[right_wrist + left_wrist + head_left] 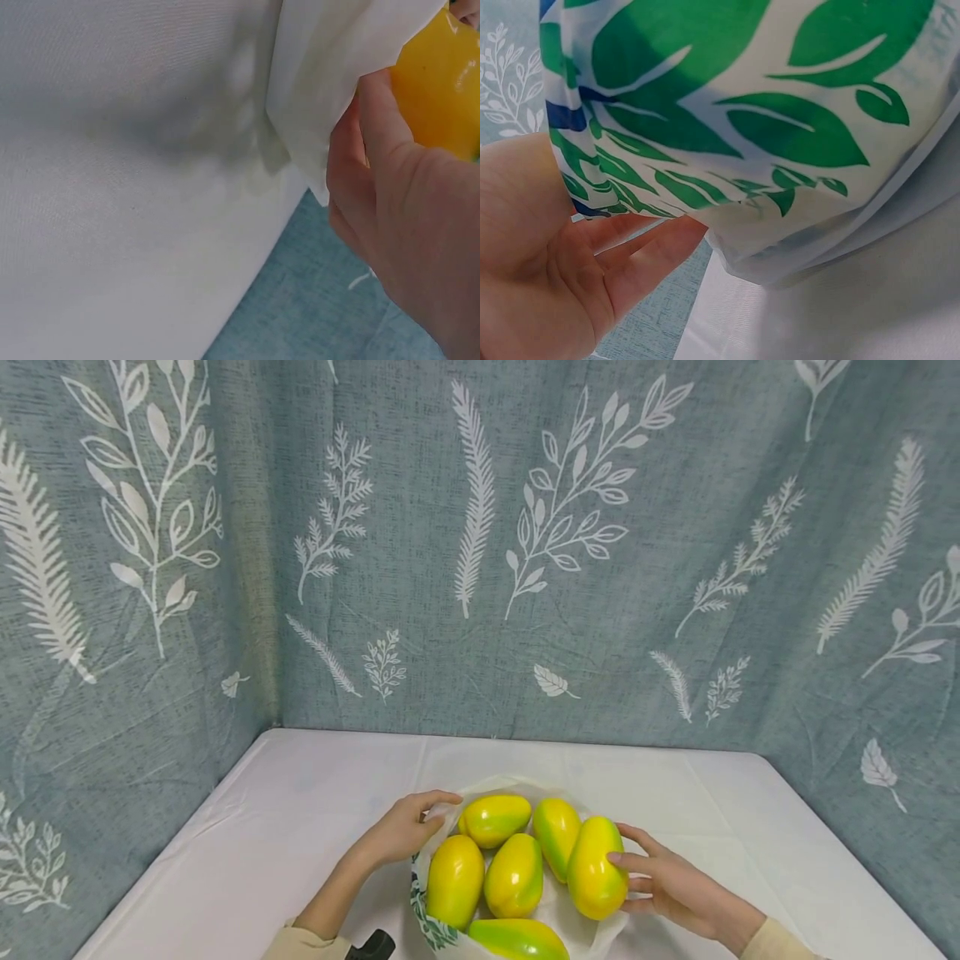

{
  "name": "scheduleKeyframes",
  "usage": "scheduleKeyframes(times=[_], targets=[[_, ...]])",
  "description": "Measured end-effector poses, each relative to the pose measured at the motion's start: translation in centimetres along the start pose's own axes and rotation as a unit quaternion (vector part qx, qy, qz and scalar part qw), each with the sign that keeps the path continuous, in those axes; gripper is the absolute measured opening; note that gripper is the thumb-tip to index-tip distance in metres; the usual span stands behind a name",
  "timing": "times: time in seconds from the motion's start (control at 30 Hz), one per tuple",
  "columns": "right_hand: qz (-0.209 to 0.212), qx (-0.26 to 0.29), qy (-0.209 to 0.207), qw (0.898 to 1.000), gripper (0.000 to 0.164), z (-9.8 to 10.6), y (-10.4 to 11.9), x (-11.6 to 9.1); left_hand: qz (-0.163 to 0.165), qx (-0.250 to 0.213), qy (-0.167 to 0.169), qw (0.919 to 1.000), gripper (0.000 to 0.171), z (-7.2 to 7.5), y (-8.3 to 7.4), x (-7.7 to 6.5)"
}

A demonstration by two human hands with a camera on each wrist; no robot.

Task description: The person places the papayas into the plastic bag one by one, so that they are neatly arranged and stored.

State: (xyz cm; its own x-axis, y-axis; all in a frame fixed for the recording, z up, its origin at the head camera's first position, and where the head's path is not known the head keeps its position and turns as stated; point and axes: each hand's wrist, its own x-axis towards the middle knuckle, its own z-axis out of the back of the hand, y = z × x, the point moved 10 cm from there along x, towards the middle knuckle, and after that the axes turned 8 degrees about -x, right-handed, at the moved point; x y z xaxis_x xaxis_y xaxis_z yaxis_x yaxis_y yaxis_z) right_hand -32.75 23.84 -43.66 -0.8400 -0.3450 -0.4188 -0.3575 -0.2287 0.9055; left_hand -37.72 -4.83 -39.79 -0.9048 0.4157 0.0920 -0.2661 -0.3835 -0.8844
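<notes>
A white plastic bag point(551, 906) with a green leaf print stands wide open on the table, several yellow-green mangoes point(513, 877) inside it. At the bag's left rim, my left hand point(405, 828) pinches the plastic; in the left wrist view, the leaf-printed side point(799, 127) hides the thumb of that hand point(577, 277). My right hand point(678, 889) holds the rightmost mango point(597, 870) from its right side, at the bag's right rim. The right wrist view shows the hand's fingers point(386, 124) against this mango point(442, 86), with white plastic hanging over part of them.
The table has a white cloth point(255, 827). Blue-green curtains point(420, 652) with white leaf patterns enclose its back and sides. A small black object point(372, 946) shows beside the left sleeve at the bottom edge.
</notes>
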Motion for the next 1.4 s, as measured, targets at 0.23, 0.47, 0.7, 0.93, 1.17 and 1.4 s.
scheduleKeyframes(times=[0.23, 0.47, 0.7, 0.93, 1.17, 1.4], targets=[[-0.013, -0.002, -0.016, 1.0, 0.078, 0.1, -0.6, 0.3, 0.002, -0.002, 0.002, 1.0, 0.035, 0.0, 0.0, 0.0], [-0.015, -0.008, -0.024, 1.0, 0.081, -0.1, -0.7, 0.5, 0.002, -0.003, 0.001, 1.0, 0.034, 0.0, 0.1, -0.1], [-0.015, -0.014, -0.034, 0.999, 0.079, -0.2, -1.0, 0.7, 0.005, -0.006, 0.003, 1.0, 0.035, 0.0, 0.0, -0.1], [-0.016, -0.021, -0.005, 1.0, 0.079, -0.7, -1.2, 0.6, 0.004, -0.002, 0.003, 1.0, 0.035, 0.1, 0.1, -0.1], [-0.021, -0.025, 0.004, 0.999, 0.077, -0.9, -1.3, 0.4, 0.001, -0.002, -0.003, 1.0, 0.034, 0.2, 0.2, -0.2], [-0.019, -0.064, -0.014, 0.998, 0.074, -1.0, -1.5, 0.9, -0.001, -0.001, -0.003, 1.0, 0.035, 0.1, 0.1, -0.3]])
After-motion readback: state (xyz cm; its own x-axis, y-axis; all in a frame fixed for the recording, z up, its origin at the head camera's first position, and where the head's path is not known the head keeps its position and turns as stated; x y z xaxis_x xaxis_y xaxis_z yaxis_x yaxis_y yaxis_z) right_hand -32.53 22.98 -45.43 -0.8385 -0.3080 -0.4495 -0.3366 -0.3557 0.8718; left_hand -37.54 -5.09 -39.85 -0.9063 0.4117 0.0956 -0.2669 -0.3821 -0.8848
